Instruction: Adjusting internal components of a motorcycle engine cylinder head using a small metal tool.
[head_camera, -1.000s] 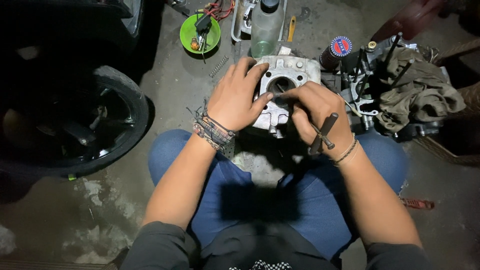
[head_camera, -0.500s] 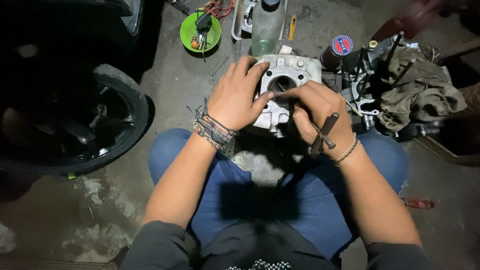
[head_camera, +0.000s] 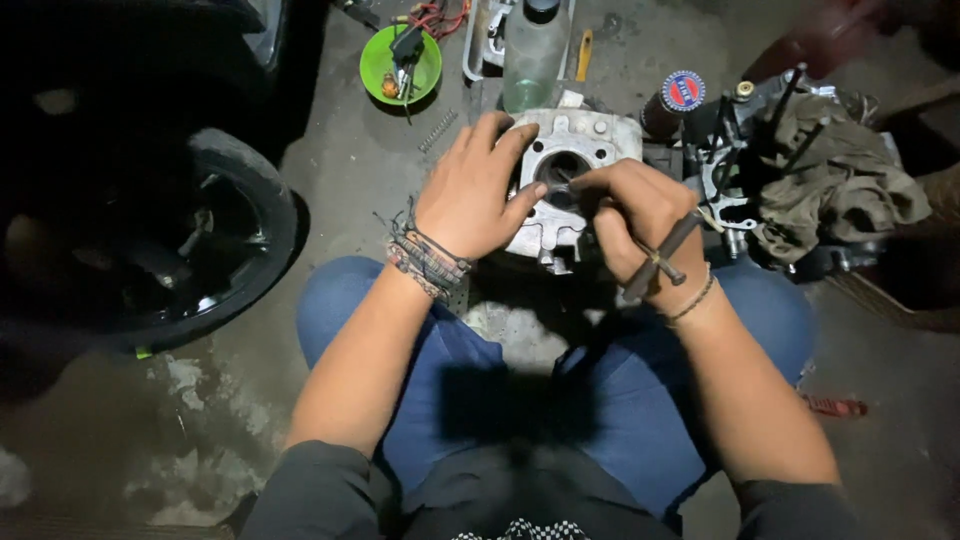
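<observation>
Left hand (head_camera: 470, 195): lies flat, steadying the engine cylinder (head_camera: 565, 180).
Right hand (head_camera: 640, 225): pinches a cross wrench (head_camera: 660, 258), fingers at the bore.
Progress: cylinder off the engine, bore work unfinished.

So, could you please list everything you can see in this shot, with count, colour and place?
engine cylinder: one, grey metal, on the floor ahead of the knees
cross-shaped wrench: one, dark, in the right hand
bowl: one, green, top centre-left, small parts inside
spring: one, grey, below the bowl
bottle: one, clear, top centre
round cap: one, red and blue, right of the cylinder
rag: one, olive, right
tyre: one, black, left
left hand: on the cylinder, bracelets at the wrist
right hand: at the bore
</observation>
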